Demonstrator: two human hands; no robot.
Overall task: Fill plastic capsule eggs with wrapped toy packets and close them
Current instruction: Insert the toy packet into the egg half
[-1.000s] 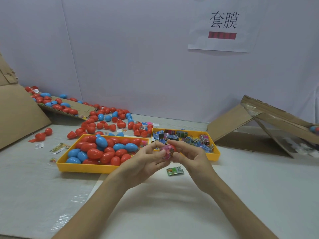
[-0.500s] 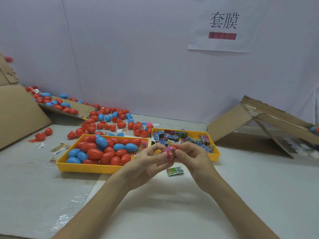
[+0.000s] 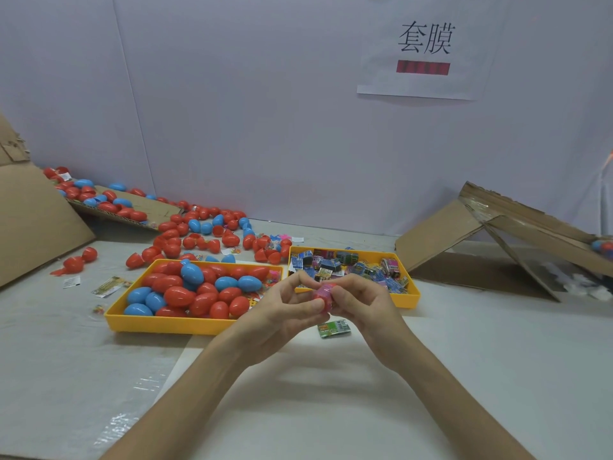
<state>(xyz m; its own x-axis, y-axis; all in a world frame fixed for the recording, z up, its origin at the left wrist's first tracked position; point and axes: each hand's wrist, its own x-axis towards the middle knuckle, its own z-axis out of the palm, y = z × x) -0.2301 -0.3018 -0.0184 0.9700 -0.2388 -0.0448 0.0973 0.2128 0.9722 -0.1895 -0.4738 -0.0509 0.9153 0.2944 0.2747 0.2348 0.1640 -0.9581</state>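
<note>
Forearms cross the near tabletop (image 3: 331, 410), meeting above it: left hand (image 3: 285, 313) and right hand (image 3: 361, 303) each curl their fingertips round a pink capsule egg (image 3: 323, 295) pinched between them (its seam is hidden). A green packet (image 3: 333, 328) lies just at the egg's 6 o'clock. The yellow egg tray (image 3: 159, 323) sits at 9 o'clock, the packet tray (image 3: 409, 298) at 1 o'clock, loose eggs (image 3: 172, 250) farther off at 11
</note>
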